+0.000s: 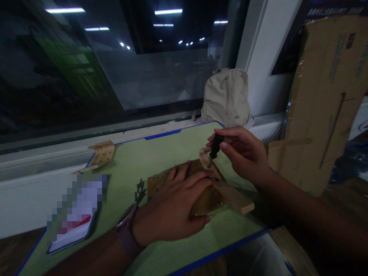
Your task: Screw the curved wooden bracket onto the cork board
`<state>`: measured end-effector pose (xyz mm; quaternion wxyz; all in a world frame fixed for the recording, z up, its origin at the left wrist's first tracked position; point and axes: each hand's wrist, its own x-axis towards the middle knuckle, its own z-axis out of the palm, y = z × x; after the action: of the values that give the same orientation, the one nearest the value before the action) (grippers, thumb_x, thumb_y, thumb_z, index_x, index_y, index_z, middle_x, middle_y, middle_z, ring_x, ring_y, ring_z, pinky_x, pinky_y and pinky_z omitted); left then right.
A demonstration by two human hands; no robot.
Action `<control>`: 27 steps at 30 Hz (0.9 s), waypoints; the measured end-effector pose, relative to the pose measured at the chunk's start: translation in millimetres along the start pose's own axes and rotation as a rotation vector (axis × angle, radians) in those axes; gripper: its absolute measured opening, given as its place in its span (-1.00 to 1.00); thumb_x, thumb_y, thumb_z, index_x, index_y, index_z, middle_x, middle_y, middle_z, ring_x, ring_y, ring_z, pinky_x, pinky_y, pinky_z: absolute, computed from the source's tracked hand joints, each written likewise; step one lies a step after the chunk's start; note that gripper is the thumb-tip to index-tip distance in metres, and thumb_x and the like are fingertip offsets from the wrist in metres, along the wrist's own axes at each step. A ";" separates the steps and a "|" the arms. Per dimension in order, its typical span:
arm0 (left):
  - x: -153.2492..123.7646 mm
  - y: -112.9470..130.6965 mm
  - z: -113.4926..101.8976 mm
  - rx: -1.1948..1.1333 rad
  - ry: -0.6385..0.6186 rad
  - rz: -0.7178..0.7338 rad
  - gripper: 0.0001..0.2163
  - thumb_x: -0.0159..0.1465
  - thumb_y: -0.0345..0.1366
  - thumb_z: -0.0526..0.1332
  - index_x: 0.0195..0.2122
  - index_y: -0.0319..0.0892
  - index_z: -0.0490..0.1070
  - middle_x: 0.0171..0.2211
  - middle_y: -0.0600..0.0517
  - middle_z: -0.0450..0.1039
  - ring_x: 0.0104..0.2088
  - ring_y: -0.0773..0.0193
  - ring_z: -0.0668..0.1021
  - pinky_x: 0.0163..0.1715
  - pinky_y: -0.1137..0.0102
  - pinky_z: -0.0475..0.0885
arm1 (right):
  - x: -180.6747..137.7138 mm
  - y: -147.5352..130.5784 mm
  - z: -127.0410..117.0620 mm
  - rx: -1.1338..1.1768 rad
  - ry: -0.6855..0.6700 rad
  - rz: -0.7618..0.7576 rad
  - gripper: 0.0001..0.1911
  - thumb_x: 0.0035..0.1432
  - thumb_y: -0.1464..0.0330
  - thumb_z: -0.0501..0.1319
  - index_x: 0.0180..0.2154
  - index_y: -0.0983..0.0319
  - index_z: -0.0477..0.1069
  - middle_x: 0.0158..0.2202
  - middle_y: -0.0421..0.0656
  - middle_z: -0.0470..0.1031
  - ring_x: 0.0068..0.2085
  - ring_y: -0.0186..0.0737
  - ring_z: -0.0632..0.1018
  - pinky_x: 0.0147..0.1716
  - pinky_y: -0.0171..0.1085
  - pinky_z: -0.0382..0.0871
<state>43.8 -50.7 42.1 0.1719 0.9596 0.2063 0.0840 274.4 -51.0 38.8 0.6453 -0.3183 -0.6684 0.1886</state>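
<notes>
The right hand (244, 153) is closed around a small screwdriver (215, 147) with a stubby black handle, pinched between thumb and fingertips. Its thin metal shaft points down, with the tip at the rounded end of a pale wooden strip (234, 197). The strip is smooth, flat and light-coloured. It lies diagonally across the right part of a darker, speckled board (162, 181), and its squared end sticks out past the board's near-right corner.

The left hand (175, 207) grips nothing. It lies flat, palm down, with the fingers spread over the middle of the board, and the fingertips reach close to the screwdriver tip. A dull purple band (126, 232) circles that wrist.

The board lies on a matte green tabletop (161, 147) edged in blue. Just left of the board is a small heap of dark screws (140, 190). Farther left, by the window ledge, stands a bent wooden piece (102, 153) pierced with rows of small holes. A thin booklet (71, 234) lies at the near-left corner. A soft beige backpack (225, 97) slumps against the window frame behind, and a large creased cardboard sheet (324, 103) leans upright on the right.
</notes>
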 end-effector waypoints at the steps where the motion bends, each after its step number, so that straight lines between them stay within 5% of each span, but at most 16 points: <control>1: 0.1 -0.2 0.4 -0.003 0.003 0.001 -0.30 0.23 -0.16 0.43 0.38 -0.03 0.27 0.43 -0.03 0.26 0.44 -0.33 0.15 0.42 -0.30 0.00 | 0.5 2.0 -0.7 -0.024 0.031 -0.004 -0.79 0.31 0.21 0.38 -0.04 0.04 0.50 -0.19 -0.19 0.61 -0.21 -0.22 0.67 -0.23 -0.19 0.68; 6: 0.0 -1.7 1.1 -0.001 -0.022 -0.010 -0.28 0.23 -0.15 0.43 0.40 -0.03 0.24 0.46 0.00 0.21 0.47 -0.35 0.09 0.44 -0.31 -0.05 | 2.2 11.6 -7.5 -0.190 0.162 -0.110 -0.80 0.25 0.20 0.43 -0.14 0.02 0.48 -0.31 -0.21 0.49 -0.34 -0.22 0.57 -0.40 -0.22 0.58; 11: -0.9 -1.4 0.1 0.013 -0.019 -0.005 -0.28 0.24 -0.15 0.42 0.40 -0.06 0.25 0.45 -0.04 0.22 0.46 -0.33 0.11 0.44 -0.30 -0.04 | 0.6 3.7 -4.4 -0.080 0.073 -0.087 -0.85 0.38 0.16 0.29 -0.08 0.03 0.49 -0.15 -0.15 0.60 -0.13 -0.16 0.66 -0.19 -0.13 0.66; 15: -0.5 -0.4 0.4 0.001 0.001 -0.008 -0.29 0.22 -0.17 0.43 0.38 -0.02 0.26 0.43 -0.04 0.25 0.45 -0.31 0.14 0.42 -0.31 0.00 | 0.4 -3.3 0.9 0.072 -0.024 0.032 -0.81 0.38 0.13 0.29 -0.07 0.06 0.44 -0.16 -0.16 0.65 -0.19 -0.18 0.71 -0.20 -0.12 0.69; 24: -0.6 0.0 1.0 0.013 -0.019 -0.016 -0.30 0.24 -0.14 0.42 0.39 -0.03 0.25 0.45 -0.02 0.23 0.45 -0.35 0.12 0.42 -0.30 -0.02 | 0.5 10.5 -3.5 -0.153 0.098 -0.120 -0.75 0.26 0.19 0.42 -0.04 0.00 0.50 -0.23 -0.20 0.50 -0.27 -0.23 0.57 -0.36 -0.25 0.57; 27: -0.5 0.1 0.7 0.013 -0.026 -0.017 -0.29 0.25 -0.14 0.42 0.40 -0.04 0.24 0.45 -0.02 0.22 0.45 -0.34 0.11 0.43 -0.30 -0.03 | 1.6 7.1 -3.0 -0.115 0.088 -0.159 -0.84 0.32 0.21 0.36 -0.07 0.01 0.52 -0.17 -0.17 0.54 -0.17 -0.19 0.62 -0.25 -0.20 0.62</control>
<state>43.5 -51.2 41.5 0.1690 0.9599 0.2130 0.0688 278.6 -45.3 35.6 0.6677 -0.3088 -0.6721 0.0841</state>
